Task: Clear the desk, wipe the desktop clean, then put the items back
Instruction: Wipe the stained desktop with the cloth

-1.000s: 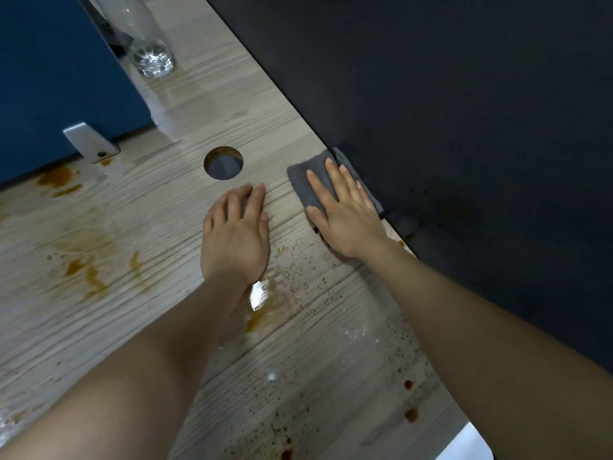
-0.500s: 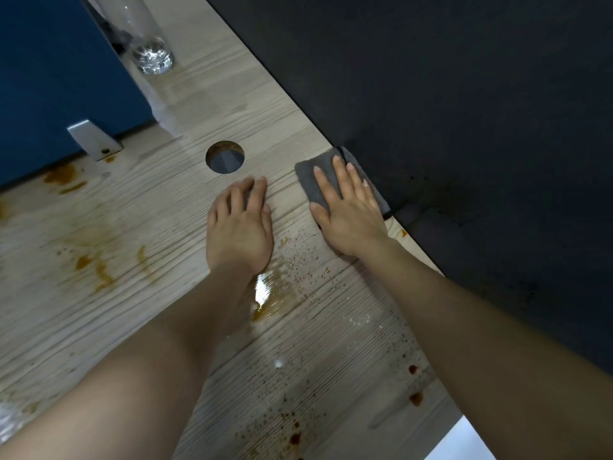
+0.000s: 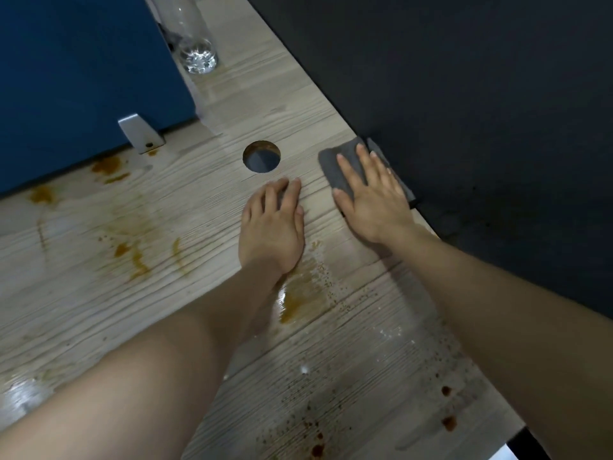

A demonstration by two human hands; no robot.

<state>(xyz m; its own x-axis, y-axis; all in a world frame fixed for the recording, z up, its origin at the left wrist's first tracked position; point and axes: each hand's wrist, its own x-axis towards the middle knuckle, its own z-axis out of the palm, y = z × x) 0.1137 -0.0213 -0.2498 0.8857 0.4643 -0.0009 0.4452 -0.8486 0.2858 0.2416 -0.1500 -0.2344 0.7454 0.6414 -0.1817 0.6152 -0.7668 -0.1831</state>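
The grey cloth point(image 3: 341, 167) lies flat on the desk point(image 3: 99, 293) at the right of centre of the frame, hard against the dark panel point(image 3: 464, 111) along the desk's right edge. The right hand point(image 3: 371, 197) presses down on it with straight, slightly spread fingers — palm flat, nothing gripped. Just to its left the left hand point(image 3: 273, 227) rests palm-down on the bare wood, fingers straight and close together, holding nothing. Above the left hand's fingertips is a round cable hole point(image 3: 261, 156). Brown stains point(image 3: 302, 297) spread below the left wrist, across the left of the frame and near the lower right edge. A clear plastic bottle point(image 3: 195, 44) stands at the top, beside the blue divider point(image 3: 83, 78) — its metal bracket point(image 3: 141, 132) sits at the divider's foot.
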